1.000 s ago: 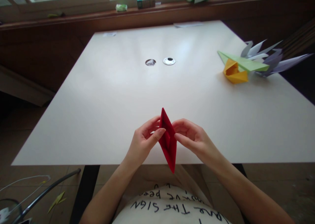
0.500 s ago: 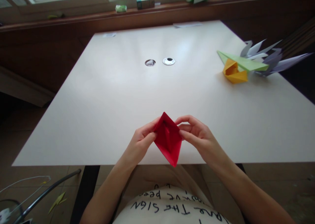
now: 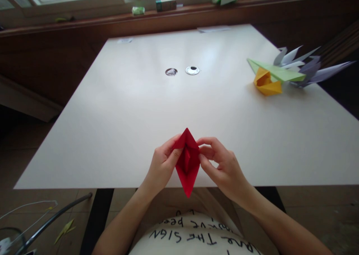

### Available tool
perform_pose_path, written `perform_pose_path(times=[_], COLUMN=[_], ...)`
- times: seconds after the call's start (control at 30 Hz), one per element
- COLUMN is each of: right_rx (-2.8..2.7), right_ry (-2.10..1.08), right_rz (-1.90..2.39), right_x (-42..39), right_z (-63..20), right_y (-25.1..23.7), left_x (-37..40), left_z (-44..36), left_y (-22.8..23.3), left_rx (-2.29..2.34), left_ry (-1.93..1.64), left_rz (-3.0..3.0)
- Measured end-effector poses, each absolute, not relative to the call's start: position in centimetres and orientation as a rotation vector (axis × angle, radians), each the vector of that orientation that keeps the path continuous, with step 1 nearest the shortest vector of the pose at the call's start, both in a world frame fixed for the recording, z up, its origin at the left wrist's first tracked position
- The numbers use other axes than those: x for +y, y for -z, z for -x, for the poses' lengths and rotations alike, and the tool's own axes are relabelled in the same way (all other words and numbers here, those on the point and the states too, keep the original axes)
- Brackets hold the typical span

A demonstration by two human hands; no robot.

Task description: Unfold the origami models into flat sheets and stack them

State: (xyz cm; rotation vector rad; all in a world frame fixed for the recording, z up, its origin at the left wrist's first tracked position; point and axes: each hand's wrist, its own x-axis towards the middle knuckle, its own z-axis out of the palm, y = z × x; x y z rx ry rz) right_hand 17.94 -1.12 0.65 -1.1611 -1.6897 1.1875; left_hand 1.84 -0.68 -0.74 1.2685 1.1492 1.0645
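Note:
A red folded-paper boat is held between my hands above the front edge of the white table. Its hollow faces me, with a raised ridge in the middle and pointed ends at top and bottom. My left hand pinches the left side, the thumb lying over the rim and the fingers behind the paper. On the right side, my right hand grips the rim between thumb and index finger, its other fingers curled.
At the right of the table lie a yellow paper boat, a green paper plane and pale paper cranes. Two round holes sit toward the back, one with a silver grommet. A small box rests on the window ledge.
The red boat has narrowed as its sides came closer together, and its lower tip swung left and down. My right hand moved slightly left, and my left thumb slid further over the rim.

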Motion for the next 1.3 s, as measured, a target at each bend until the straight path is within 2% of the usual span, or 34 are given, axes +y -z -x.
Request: perform_pose_path(times=[0.33, 0.67, 0.77, 1.0, 1.1, 1.3], right_rx=[-1.867, -1.815, -1.709, -1.459, -1.423, -1.553], right_ry=[-0.650, -0.535, -0.661, -1.273, -1.330, -1.211], right_rz=[1.220, 1.222, 1.195, 1.009, 1.009, 1.091], right_x=[-0.8, -0.6, -0.5, 0.0, 0.2, 0.0], right_z=[-17.5, -18.0, -18.1, -18.5, -18.5, -18.4], right_y=[-0.1, 0.1, 0.0, -0.3, -0.2, -0.3], left_x=[-1.1, -1.4, -1.4, -1.1, -0.9, -0.9], left_z=[-2.0, -2.4, -2.4, -2.0, -2.1, -2.3], left_y=[1.0, 0.7, 0.8, 1.0, 1.1, 1.1], left_rx=[1.097, 0.990, 0.990, 1.007, 0.986, 1.099], left_ry=[-0.976, -1.023, -1.033, -1.049, -1.042, -1.149], left_rz=[-1.285, -1.113, -1.043, -0.943, -0.914, -0.936])
